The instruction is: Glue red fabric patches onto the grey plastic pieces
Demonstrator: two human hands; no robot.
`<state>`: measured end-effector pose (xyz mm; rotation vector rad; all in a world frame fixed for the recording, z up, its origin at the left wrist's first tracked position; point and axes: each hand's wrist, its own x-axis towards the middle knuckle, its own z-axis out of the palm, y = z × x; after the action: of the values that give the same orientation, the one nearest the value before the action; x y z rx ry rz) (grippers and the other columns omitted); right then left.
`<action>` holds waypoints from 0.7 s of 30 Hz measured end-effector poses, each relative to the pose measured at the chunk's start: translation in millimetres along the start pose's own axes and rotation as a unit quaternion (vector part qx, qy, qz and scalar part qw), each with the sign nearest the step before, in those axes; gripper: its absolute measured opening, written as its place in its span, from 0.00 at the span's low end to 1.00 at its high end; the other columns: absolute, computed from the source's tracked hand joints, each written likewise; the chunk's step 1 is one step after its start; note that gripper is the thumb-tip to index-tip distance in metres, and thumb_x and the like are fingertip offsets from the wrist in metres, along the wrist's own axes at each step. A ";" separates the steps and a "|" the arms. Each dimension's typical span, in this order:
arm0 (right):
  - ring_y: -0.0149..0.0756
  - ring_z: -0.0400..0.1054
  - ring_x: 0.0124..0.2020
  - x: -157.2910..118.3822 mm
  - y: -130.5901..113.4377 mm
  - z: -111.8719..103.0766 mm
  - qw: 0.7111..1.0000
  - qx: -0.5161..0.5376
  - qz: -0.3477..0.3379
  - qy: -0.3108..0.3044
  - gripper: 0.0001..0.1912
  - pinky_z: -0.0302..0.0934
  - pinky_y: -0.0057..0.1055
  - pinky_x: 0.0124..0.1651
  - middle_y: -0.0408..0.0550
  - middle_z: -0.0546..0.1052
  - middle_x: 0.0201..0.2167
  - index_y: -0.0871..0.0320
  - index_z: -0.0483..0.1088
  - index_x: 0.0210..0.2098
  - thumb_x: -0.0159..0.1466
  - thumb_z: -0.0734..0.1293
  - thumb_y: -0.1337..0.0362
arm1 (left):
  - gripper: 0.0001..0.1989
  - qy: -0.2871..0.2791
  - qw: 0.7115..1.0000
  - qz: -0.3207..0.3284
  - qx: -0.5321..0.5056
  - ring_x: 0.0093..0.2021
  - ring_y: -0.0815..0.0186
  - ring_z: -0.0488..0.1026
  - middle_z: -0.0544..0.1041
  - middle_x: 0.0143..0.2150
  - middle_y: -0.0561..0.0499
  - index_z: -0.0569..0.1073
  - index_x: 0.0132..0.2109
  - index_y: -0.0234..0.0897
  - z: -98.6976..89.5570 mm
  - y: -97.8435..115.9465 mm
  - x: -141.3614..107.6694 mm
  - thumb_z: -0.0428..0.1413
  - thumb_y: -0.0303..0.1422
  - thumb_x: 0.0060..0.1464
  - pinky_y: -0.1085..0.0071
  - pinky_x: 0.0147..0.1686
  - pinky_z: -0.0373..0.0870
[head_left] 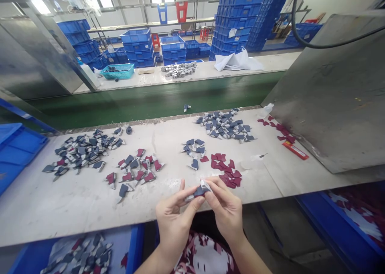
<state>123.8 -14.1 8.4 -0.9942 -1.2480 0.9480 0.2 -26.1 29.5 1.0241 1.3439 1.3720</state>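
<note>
**One slate-grey part (199,191), pinched tight on my head-cam feed**

From my end, the slate-grey part is held up just over the front edge of the bench, with a white bit showing at its upper end. My left hand (176,222) pinches it from below with thumb and fingers, and my right hand (224,210) closes on it from the other side, fingers pressed together and curled over. Neither hand is spread, and the part sits between them.

Just beyond my right hand is a heap of maroon pieces (228,170) on the white workbench (72,214). Ahead of my left hand lies a loose group of grey-and-maroon parts (135,172), with a bigger pile of grey parts (82,152) further left and another (224,125) near the back edge. Below the bench, a blue crate (135,246) holds more parts.

Behind the bench runs a green conveyor belt (150,99) with one stray part (187,107) on it. A steel panel (327,89) stands at the right, with a red box cutter (295,150) lying by its foot. Across the belt, a teal basket (117,71) sits on a far bench (192,73), and stacks of blue crates (237,21) fill the room behind.
</note>
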 end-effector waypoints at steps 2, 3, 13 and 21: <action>0.36 0.71 0.37 -1.1 -1.3 2.4 1.000 0.011 0.001 0.008 0.10 0.69 0.28 0.37 0.48 0.76 0.35 0.51 0.80 0.44 0.67 0.66 0.62 | 0.10 0.005 1.000 0.018 -0.001 0.38 0.51 0.84 0.85 0.36 0.50 0.85 0.38 0.42 0.5 -1.3 -3.1 0.69 0.38 0.46 0.49 0.63 0.66; 0.36 0.71 0.36 -1.8 -2.2 4.0 1.000 0.017 0.003 0.012 0.10 0.69 0.27 0.37 0.48 0.75 0.35 0.50 0.80 0.43 0.67 0.67 0.62 | 0.10 0.011 0.999 0.029 -0.003 0.37 0.51 0.84 0.85 0.36 0.50 0.85 0.38 0.42 0.9 -2.3 -5.0 0.69 0.37 0.46 0.50 0.63 0.67; 0.33 0.72 0.34 -0.6 -9.7 13.9 0.997 0.055 0.052 0.025 0.09 0.69 0.24 0.34 0.46 0.75 0.34 0.50 0.80 0.42 0.66 0.67 0.62 | 0.09 0.057 0.988 0.146 0.019 0.35 0.56 0.84 0.85 0.37 0.49 0.84 0.41 0.40 1.5 -11.9 -8.7 0.66 0.27 0.50 0.55 0.59 0.71; 0.34 0.72 0.38 3.5 -0.7 9.0 0.999 0.038 0.029 0.003 0.10 0.69 0.26 0.39 0.48 0.77 0.38 0.51 0.78 0.46 0.68 0.66 0.61 | 0.20 0.034 0.969 0.237 0.060 0.36 0.62 0.84 0.85 0.42 0.53 0.81 0.49 0.46 1.6 -20.5 0.0 0.64 0.21 0.52 0.56 0.61 0.69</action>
<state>115.1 -10.3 10.5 -0.9776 -1.1750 1.0293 3.1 -26.3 9.1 1.4598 1.2931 1.7007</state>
